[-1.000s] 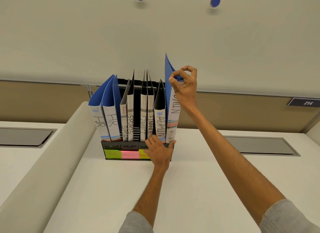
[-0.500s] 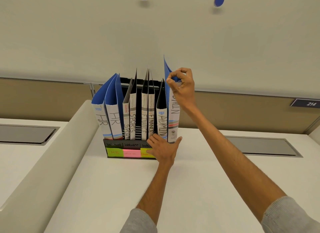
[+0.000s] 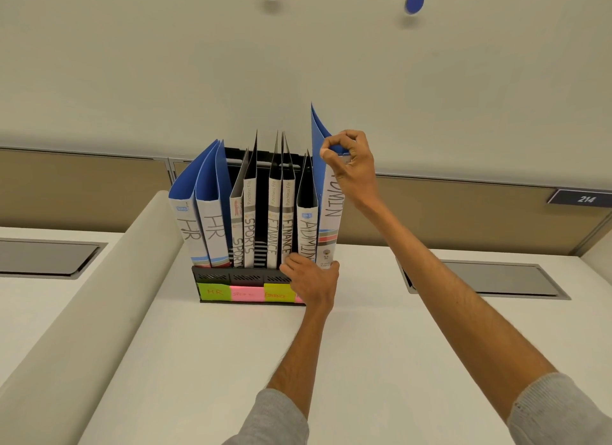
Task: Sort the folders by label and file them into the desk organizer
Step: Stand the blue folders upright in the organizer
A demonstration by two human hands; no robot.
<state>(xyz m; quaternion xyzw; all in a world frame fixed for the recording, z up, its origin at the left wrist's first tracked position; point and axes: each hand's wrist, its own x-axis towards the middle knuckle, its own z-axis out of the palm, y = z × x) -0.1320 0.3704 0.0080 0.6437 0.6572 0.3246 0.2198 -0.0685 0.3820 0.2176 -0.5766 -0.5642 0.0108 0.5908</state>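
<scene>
A black desk organizer (image 3: 228, 275) stands on the white desk with coloured sticky labels (image 3: 214, 292) along its front. Upright in it, from left to right, are two blue HR folders (image 3: 213, 219), two SPORTS folders (image 3: 249, 232), two FINANCE folders (image 3: 273, 232) and a black ADMIN folder (image 3: 306, 232). At the organizer's right end stands a blue ADMIN folder (image 3: 331, 219); my right hand (image 3: 351, 166) pinches its top edge. My left hand (image 3: 311, 279) rests on the organizer's front right corner, thumb at the blue folder's bottom, and hides the rightmost label.
A pale rounded divider (image 3: 99, 295) runs along the desk's left side. Grey recessed flaps (image 3: 490, 279) (image 3: 43, 259) lie to the right and left. A beige partition and white wall rise behind the organizer, with a 214 sign (image 3: 586, 199) at right.
The blue ADMIN folder has gone from leaning to nearly upright in my right hand. My left thumb has spread right to the folder's bottom.
</scene>
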